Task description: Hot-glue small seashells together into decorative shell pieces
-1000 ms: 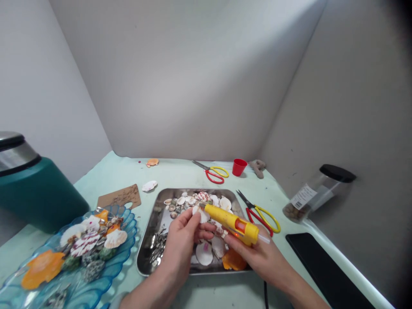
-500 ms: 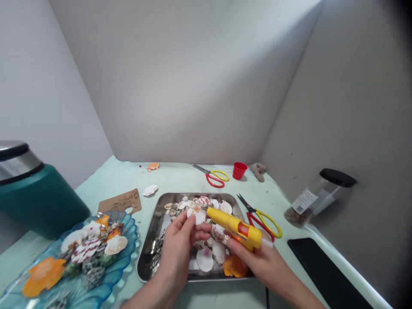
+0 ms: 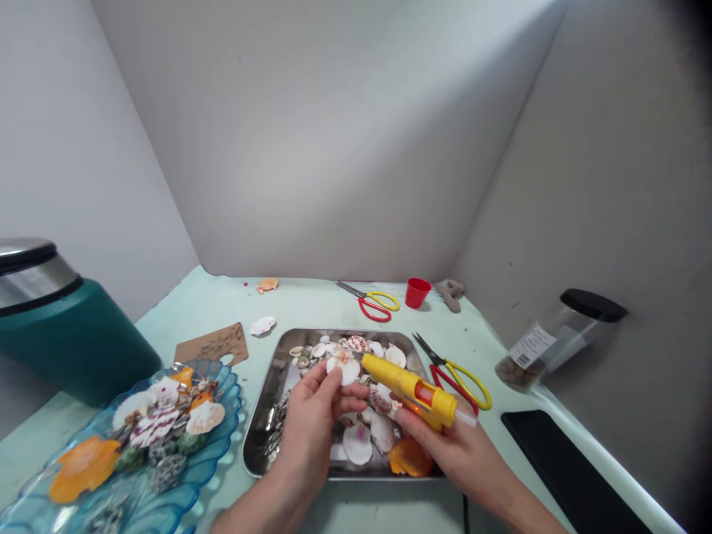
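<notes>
Between the thumb and fingers of my left hand point(image 3: 314, 408) is a white scallop shell point(image 3: 345, 368), with small orange-pink bits on its face. My right hand point(image 3: 456, 445) grips a yellow hot glue gun point(image 3: 409, 389), whose small orange light glows. The gun's nozzle points left at the shell; whether it touches I cannot tell. Below both hands lies a metal tray point(image 3: 260, 437) full of shells, among them a white shell with a pink spot point(image 3: 357, 443) and an orange shell point(image 3: 410, 456).
At left are a blue glass dish point(image 3: 208, 467) of shells, a brown card point(image 3: 214, 345) and a green bottle point(image 3: 83, 341). Two pairs of scissors point(image 3: 371, 302), a red cup point(image 3: 417, 293), a clear jar point(image 3: 545, 345) and a black phone-like slab point(image 3: 567, 463) lie around the tray.
The view has shifted slightly, so everything sits a little to the right. The glue gun's nozzle stands slightly farther from the shell's middle, near its edge. Both grips are unchanged.
</notes>
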Demonstrator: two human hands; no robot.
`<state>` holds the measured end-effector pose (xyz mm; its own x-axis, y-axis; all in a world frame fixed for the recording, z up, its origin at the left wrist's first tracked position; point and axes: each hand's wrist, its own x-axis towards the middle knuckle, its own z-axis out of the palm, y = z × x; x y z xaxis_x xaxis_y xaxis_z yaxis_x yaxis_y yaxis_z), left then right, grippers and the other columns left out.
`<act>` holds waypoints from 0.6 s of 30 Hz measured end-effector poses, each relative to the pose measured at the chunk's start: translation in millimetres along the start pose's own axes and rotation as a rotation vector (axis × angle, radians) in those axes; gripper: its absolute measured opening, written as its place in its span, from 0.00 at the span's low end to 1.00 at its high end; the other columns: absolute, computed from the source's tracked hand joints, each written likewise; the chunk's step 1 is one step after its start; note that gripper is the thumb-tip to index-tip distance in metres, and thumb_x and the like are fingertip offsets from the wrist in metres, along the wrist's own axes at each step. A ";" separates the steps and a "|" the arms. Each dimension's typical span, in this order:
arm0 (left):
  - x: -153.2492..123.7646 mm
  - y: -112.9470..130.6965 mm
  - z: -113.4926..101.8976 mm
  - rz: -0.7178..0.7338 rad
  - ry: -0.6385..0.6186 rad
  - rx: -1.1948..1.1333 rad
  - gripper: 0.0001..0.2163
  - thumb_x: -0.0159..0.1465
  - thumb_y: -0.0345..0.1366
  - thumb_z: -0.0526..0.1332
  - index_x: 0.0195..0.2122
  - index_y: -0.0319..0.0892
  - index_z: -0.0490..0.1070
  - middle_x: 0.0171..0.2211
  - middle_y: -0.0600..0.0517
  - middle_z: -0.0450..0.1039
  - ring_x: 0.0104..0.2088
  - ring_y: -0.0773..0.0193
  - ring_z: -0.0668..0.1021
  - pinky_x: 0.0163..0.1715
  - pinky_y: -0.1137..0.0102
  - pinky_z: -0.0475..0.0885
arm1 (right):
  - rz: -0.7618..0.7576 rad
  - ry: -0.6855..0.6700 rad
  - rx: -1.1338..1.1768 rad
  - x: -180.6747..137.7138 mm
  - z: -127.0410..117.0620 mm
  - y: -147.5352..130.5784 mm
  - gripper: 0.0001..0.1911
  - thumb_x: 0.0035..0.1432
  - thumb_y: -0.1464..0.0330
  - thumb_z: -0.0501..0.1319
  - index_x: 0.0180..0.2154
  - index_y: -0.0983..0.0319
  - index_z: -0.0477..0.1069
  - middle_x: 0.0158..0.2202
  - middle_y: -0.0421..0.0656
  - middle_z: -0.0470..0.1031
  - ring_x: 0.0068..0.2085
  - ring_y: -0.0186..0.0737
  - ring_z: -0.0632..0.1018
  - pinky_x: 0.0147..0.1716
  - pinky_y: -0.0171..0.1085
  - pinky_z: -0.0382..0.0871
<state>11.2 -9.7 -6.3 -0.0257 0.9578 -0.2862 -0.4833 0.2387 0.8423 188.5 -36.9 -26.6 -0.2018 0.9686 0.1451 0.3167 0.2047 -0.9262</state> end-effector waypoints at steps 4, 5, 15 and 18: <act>-1.4 1.5 1.3 -0.017 -0.027 -0.005 0.05 0.58 0.31 0.60 0.32 0.40 0.62 0.20 0.46 0.77 0.17 0.69 0.75 0.19 0.78 0.68 | -0.025 -0.003 -0.034 0.6 -0.2 -2.8 0.13 0.60 0.63 0.58 0.44 0.61 0.72 0.41 0.44 0.76 0.41 0.45 0.77 0.40 0.38 0.73; -1.6 1.6 1.5 -0.022 -0.038 -0.006 0.05 0.58 0.31 0.60 0.32 0.39 0.62 0.20 0.47 0.77 0.17 0.69 0.75 0.19 0.78 0.69 | -0.042 -0.002 -0.059 1.1 -0.5 -4.2 0.12 0.60 0.63 0.58 0.43 0.61 0.72 0.40 0.44 0.76 0.41 0.45 0.77 0.40 0.38 0.72; 1.5 -1.0 0.6 -0.013 -0.061 0.011 0.04 0.58 0.30 0.60 0.33 0.37 0.64 0.19 0.47 0.77 0.18 0.69 0.76 0.21 0.77 0.71 | -0.094 -0.010 -0.142 1.1 -2.0 -6.7 0.10 0.61 0.63 0.57 0.39 0.62 0.72 0.34 0.42 0.74 0.36 0.41 0.75 0.36 0.36 0.70; 1.1 -0.6 0.5 -0.016 -0.065 0.009 0.04 0.59 0.30 0.60 0.33 0.37 0.65 0.19 0.47 0.77 0.18 0.69 0.76 0.21 0.77 0.72 | -0.084 -0.011 -0.134 1.2 -2.1 -7.4 0.10 0.61 0.63 0.57 0.40 0.62 0.72 0.34 0.42 0.74 0.38 0.42 0.75 0.37 0.36 0.70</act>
<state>11.9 -8.8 -6.9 0.0388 0.9620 -0.2702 -0.4751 0.2557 0.8420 187.9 -36.9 -18.8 -0.2421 0.9460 0.2154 0.4189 0.3022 -0.8563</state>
